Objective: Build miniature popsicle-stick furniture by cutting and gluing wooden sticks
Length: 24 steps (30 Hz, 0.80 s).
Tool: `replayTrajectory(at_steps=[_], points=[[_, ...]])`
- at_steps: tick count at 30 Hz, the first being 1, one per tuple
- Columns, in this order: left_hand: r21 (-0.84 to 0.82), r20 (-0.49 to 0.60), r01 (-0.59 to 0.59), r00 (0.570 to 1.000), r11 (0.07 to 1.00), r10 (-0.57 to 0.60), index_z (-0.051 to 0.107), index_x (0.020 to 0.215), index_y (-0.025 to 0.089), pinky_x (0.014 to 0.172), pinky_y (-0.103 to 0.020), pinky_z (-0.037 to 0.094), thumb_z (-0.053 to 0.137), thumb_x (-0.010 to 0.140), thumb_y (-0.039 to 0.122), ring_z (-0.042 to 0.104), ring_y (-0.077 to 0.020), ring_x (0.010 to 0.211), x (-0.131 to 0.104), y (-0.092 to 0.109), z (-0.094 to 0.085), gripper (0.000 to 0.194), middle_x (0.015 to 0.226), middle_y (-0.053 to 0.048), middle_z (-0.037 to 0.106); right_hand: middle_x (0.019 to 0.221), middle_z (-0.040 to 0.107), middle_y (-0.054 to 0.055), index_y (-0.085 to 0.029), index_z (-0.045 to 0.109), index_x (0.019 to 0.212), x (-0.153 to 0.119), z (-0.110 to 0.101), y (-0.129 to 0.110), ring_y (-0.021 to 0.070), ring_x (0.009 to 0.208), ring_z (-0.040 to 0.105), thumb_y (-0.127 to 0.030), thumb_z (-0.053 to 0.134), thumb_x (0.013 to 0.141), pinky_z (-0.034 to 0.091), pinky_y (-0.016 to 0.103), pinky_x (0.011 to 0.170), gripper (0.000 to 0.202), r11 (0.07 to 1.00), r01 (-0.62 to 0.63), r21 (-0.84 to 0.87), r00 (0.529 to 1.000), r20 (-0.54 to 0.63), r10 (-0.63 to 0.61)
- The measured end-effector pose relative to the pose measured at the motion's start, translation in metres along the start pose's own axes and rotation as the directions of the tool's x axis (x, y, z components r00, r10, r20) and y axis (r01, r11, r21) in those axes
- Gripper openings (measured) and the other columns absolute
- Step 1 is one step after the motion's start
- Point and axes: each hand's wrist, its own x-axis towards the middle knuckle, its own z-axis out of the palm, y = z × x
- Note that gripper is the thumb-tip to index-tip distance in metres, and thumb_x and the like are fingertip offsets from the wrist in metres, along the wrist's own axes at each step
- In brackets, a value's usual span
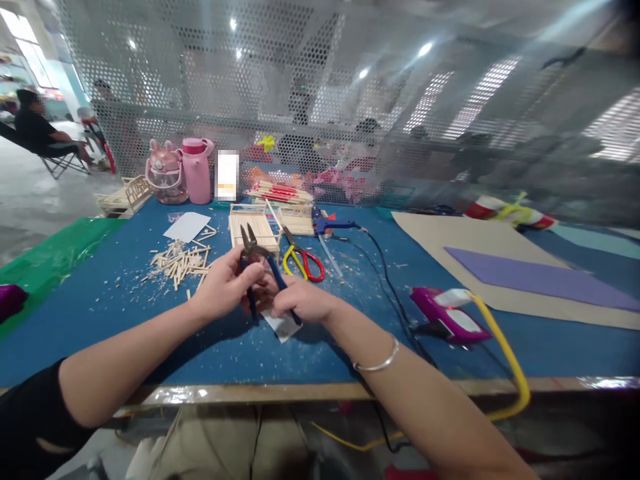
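Both my hands meet over the blue table (110,313) near its front edge. My left hand (227,287) grips the dark-jawed pliers with blue handles (253,252) near the pivot, jaws pointing away from me. My right hand (300,303) is curled around the lower blue handle. Under my hands lies a small clear plastic bag (283,327). A silver bangle (377,363) sits on my right wrist.
Cut wooden sticks (183,261) lie scattered left, stick-built frames (255,227) and yellow-red scissors (303,261) behind my hands. A blue glue gun (325,223) trails a black cable. Purple device (445,317), yellow hose, cardboard and purple sheet (525,277) lie right. Pink bottles (195,170) stand by the mesh wall.
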Motion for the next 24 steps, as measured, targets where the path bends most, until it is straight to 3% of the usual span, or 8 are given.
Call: replayTrajectory(at_steps=[2, 4, 7, 9, 12, 19, 22, 24], points=[[0.135, 0.006, 0.005, 1.000, 0.991, -0.005, 0.064, 0.093, 0.014, 0.059, -0.028, 0.048, 0.037, 0.086, 0.050, 0.060, -0.0162, 0.065, 0.006, 0.000, -0.015, 0.045, 0.075, -0.006, 0.065, 0.079, 0.062, -0.001, -0.018, 0.054, 0.098, -0.003, 0.002, -0.005, 0.0147, 0.079, 0.061, -0.004, 0.055, 0.048, 0.045, 0.028, 0.077, 0.051, 0.999, 0.042, -0.007, 0.999, -0.003, -0.042], [0.309, -0.056, 0.024, 0.998, 0.951, -0.007, 0.067, 0.085, 0.015, 0.065, -0.028, 0.048, 0.034, 0.088, 0.046, 0.060, -0.0166, 0.072, 0.016, -0.002, -0.038, 0.045, 0.075, -0.007, 0.067, 0.082, 0.060, 0.000, -0.019, 0.053, 0.099, -0.009, -0.001, -0.016, 0.0154, 0.079, 0.059, -0.008, 0.054, 0.051, 0.045, 0.030, 0.078, 0.049, 0.989, 0.150, 0.000, 0.987, -0.062, -0.150], [0.693, 0.054, 0.146, 0.966, 0.706, -0.253, 0.070, 0.077, 0.018, 0.057, -0.027, 0.043, 0.053, 0.079, 0.039, 0.057, -0.0154, 0.060, 0.027, -0.009, -0.071, 0.028, 0.063, -0.004, 0.067, 0.075, 0.055, -0.001, -0.021, 0.050, 0.098, -0.017, -0.013, -0.031, 0.0150, 0.073, 0.057, -0.012, 0.052, 0.056, 0.046, 0.033, 0.076, 0.043, 0.955, 0.288, -0.066, 0.917, -0.269, -0.295], [0.808, 0.139, 0.082, 0.936, 0.583, -0.324, 0.071, 0.076, 0.021, 0.059, -0.027, 0.042, 0.059, 0.074, 0.033, 0.059, -0.0163, 0.063, 0.029, -0.016, -0.082, 0.017, 0.068, -0.003, 0.069, 0.074, 0.052, -0.001, -0.021, 0.048, 0.096, -0.019, -0.020, -0.034, 0.0152, 0.071, 0.055, -0.014, 0.049, 0.058, 0.047, 0.035, 0.074, 0.039, 0.952, 0.291, -0.092, 0.873, -0.381, -0.303], [0.855, 0.170, 0.025, 0.930, 0.519, -0.325, 0.072, 0.075, 0.022, 0.065, -0.028, 0.042, 0.063, 0.068, 0.026, 0.060, -0.0191, 0.073, 0.028, -0.026, -0.079, 0.012, 0.081, -0.005, 0.070, 0.074, 0.051, -0.001, -0.022, 0.048, 0.094, -0.018, -0.025, -0.031, 0.0153, 0.069, 0.055, -0.016, 0.048, 0.058, 0.048, 0.034, 0.071, 0.036, 0.960, 0.268, -0.079, 0.851, -0.447, -0.275], [0.896, 0.202, -0.049, 0.930, 0.441, -0.308, 0.069, 0.078, 0.018, 0.069, -0.028, 0.041, 0.052, 0.077, 0.018, 0.058, -0.0194, 0.076, 0.022, -0.036, -0.062, 0.017, 0.085, -0.008, 0.065, 0.072, 0.056, -0.002, -0.021, 0.050, 0.095, -0.015, -0.026, -0.026, 0.0134, 0.067, 0.057, -0.021, 0.058, 0.062, 0.045, 0.029, 0.066, 0.034, 0.955, 0.271, -0.123, 0.876, -0.380, -0.297], [0.902, 0.189, -0.066, 0.949, 0.426, -0.253, 0.065, 0.076, 0.016, 0.075, -0.031, 0.041, 0.048, 0.081, 0.018, 0.057, -0.0217, 0.084, 0.021, -0.035, -0.059, 0.018, 0.091, -0.011, 0.061, 0.060, 0.052, -0.005, -0.020, 0.051, 0.086, -0.022, -0.027, -0.027, 0.0097, 0.053, 0.052, -0.023, 0.060, 0.066, 0.041, 0.024, 0.055, 0.022, 0.918, 0.095, -0.385, 0.881, -0.396, -0.257], [0.908, 0.139, -0.043, 0.969, 0.417, -0.204, 0.063, 0.079, 0.016, 0.077, -0.034, 0.041, 0.045, 0.082, 0.016, 0.054, -0.0251, 0.092, 0.021, -0.033, -0.058, 0.018, 0.098, -0.014, 0.060, 0.050, 0.048, -0.007, -0.018, 0.050, 0.073, -0.028, -0.025, -0.026, 0.0077, 0.043, 0.046, -0.024, 0.059, 0.069, 0.037, 0.022, 0.046, 0.011, 0.854, -0.127, -0.505, 0.928, -0.366, -0.078]])
